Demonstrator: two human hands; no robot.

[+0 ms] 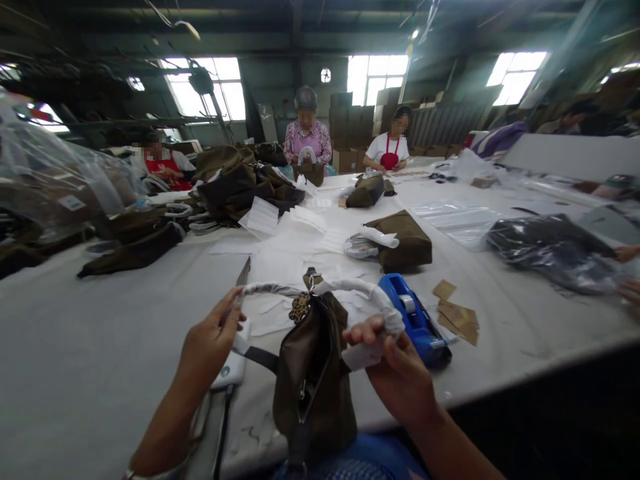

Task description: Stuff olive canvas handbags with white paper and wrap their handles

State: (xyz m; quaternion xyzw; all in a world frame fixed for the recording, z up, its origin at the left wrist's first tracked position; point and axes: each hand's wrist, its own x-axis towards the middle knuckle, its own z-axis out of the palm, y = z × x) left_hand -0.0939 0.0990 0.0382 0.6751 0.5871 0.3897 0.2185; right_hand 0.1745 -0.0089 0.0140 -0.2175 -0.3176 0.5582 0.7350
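Note:
A dark olive handbag [315, 373] stands at the table's near edge, its zipped top partly open. Two white-wrapped handles arch out from it to either side. My left hand [213, 340] pinches the left handle [273, 288]. Around the right handle [373, 293] the fingers of my right hand [400, 373] are closed, and a loose white wrapping end [361, 357] hangs by them. A leopard-print, flower-shaped charm [300, 308] dangles near the bag's far end. Just right of the bag sits a blue tape dispenser [415, 320].
Another olive bag [405, 240] lies beyond the dispenser, near brown paper pieces [457, 313]. White sheets [300, 227] and a heap of bags [240, 183] are farther back. A plastic-wrapped dark bundle [553, 247] lies right, beside another person's hand [630, 253]. Several people work across the table.

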